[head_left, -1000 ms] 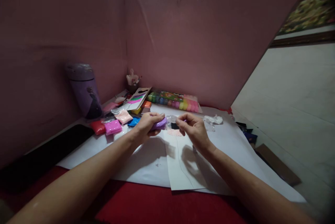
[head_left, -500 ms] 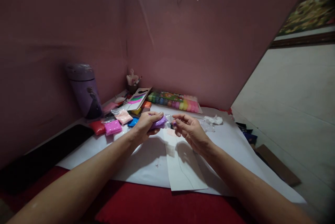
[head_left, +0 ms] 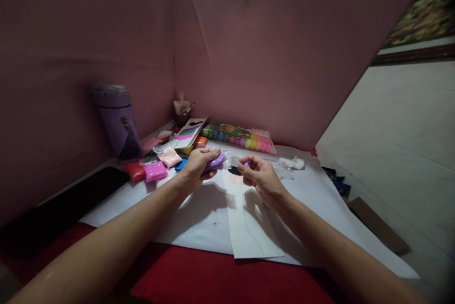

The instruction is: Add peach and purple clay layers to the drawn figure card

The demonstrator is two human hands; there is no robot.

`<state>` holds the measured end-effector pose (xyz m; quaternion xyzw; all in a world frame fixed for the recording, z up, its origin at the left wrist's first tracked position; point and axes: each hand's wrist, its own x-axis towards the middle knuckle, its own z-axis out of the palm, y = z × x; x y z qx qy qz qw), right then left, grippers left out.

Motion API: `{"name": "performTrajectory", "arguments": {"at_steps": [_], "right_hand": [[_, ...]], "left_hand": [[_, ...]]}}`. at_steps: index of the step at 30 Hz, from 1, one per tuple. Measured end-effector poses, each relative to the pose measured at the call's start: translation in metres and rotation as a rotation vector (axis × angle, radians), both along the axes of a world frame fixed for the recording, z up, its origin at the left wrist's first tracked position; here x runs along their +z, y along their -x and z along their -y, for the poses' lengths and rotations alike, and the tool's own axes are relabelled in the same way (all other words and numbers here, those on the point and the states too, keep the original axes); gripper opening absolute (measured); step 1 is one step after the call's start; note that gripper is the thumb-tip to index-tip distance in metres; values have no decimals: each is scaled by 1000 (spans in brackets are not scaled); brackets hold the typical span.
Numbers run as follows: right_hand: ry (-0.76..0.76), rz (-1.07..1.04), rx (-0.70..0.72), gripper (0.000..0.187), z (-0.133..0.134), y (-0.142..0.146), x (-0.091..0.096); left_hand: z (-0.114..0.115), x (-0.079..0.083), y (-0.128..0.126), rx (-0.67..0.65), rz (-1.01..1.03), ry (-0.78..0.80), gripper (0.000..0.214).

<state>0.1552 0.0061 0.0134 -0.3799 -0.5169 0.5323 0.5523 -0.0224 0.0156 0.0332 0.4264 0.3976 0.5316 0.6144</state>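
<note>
Pink wall (head_left: 277, 57), purple packet (head_left: 216, 162) (partly hidden)

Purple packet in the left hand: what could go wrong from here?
Two things, perhaps. The left hand grips the purple packet with the thumb on top, so a hard squeeze might push out more than wanted, if it is open; I can't make out its end. The right hand pinches a small purple bit raised over the sheet; it could slip and mark the peach patch.
</note>
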Motion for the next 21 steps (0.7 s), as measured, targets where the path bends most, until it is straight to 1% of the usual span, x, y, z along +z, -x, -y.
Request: {"name": "performTrajectory", "arguments": {"at_steps": [10,15,18,21], "right_hand": [[-1,-5,122,43,5,2,2],[37,-67,118,50,4,1,4],[1,6,84,51,2,-1,3],[-59,70,49,45,2,0,0]], "left_hand": [[1,0,-1,14,12,21,30],[0,-4,-2,26,30,-13,36],[-1,-6,-1,2,53,-53,40],[-1,-7,-1,-29,55,-87,39]]}}
